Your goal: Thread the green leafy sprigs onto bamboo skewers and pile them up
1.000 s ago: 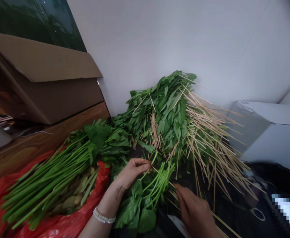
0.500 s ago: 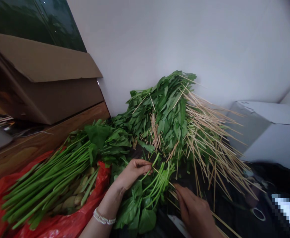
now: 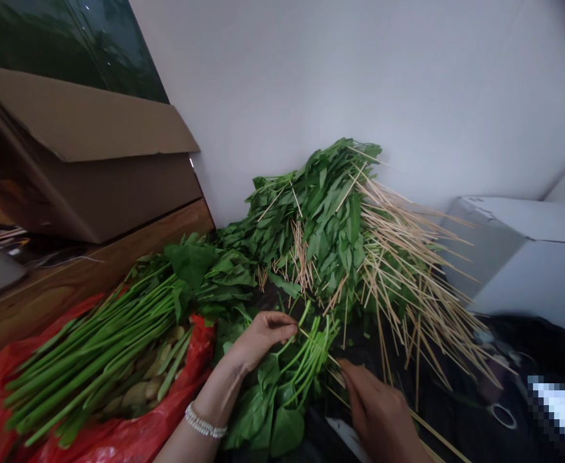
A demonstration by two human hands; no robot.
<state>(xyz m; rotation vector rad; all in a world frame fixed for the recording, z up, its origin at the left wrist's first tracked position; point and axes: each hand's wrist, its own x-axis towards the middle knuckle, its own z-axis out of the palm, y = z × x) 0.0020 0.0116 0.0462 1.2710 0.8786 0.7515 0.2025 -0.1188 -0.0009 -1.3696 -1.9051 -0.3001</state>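
My left hand [image 3: 266, 331], with a beaded bracelet at the wrist, pinches a leafy green stem [image 3: 305, 312] between thumb and fingers. Beside those fingertips shows the tip of a thin bamboo skewer [image 3: 331, 358]. Along the skewer hangs a bunch of greens [image 3: 313, 350], stems up and broad leaves drooping below. My right hand [image 3: 379, 405] is closed around the skewer's other end; more skewers poke out under its palm, and whether it grips them too I cannot tell.
Behind my hands lies a heap of skewered greens [image 3: 335, 212], bamboo sticks [image 3: 422, 289] pointing right. A red plastic bag [image 3: 157, 431] at left holds long-stemmed greens [image 3: 103, 334]. A cardboard box [image 3: 132, 186] stands back left, a white box [image 3: 538, 270] at right.
Almost nothing differs. My left fingertips have shifted very slightly at the stem, and both hands keep their hold.
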